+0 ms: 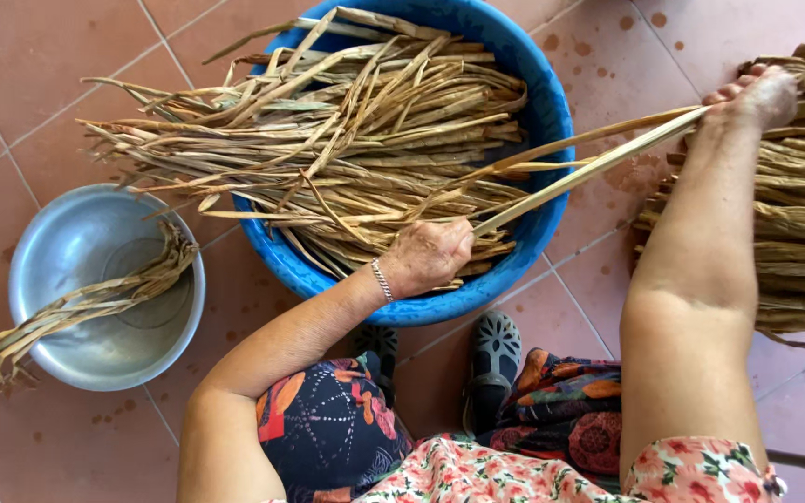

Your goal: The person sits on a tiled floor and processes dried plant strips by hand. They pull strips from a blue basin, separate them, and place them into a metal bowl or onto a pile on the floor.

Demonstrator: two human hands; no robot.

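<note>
Splitting a dried leaf strip over the blue basin

Left hand [430,253] pinching the leaf strip [589,168] at the blue basin [552,112] rim; right hand [761,93] gripping its far-right end by the bundle [803,214]. Metal bowl [95,279] left. Probably calling for steady pull apart.

We held one long dried leaf strip [589,168] stretched between our hands. Our left hand [430,253] pinched its near end over the blue basin [542,112], which was heaped with dried leaves [328,140]. Our right hand [757,93] gripped the far end beside a bundle [803,205]. Well left of the left hand sat a metal bowl [58,270] holding a few strips [95,298].
</note>
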